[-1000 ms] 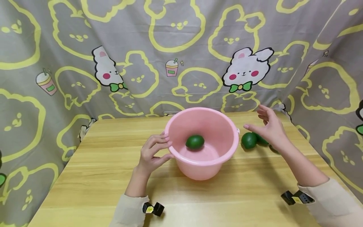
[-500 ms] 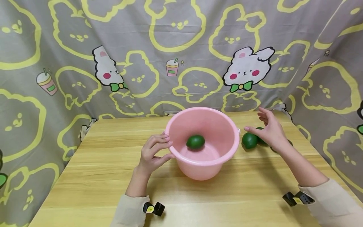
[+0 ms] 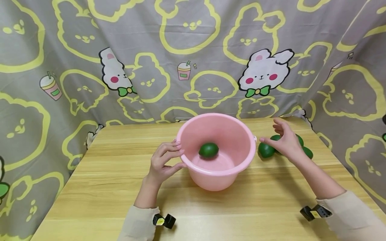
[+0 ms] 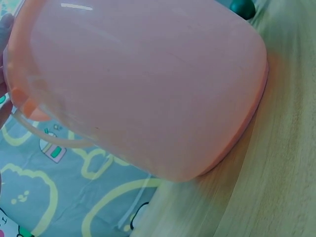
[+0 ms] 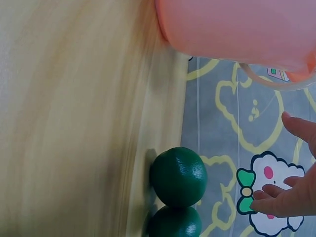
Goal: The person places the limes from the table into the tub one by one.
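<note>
Pink bucket [image 3: 213, 182] on tabletop [image 3: 105, 174], green fruit [image 3: 209, 150] inside.
We note left hand [image 3: 163, 162] gripping bucket's left edge; right hand [image 3: 287, 142], thumb and fingers apart, hovers above fruit cluster [image 3: 266, 150] at right.

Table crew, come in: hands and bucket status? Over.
Left hand holding pink bucket by rim. Right hand empty, above green fruits. One green fruit inside bucket. No obstruction visible.
</note>
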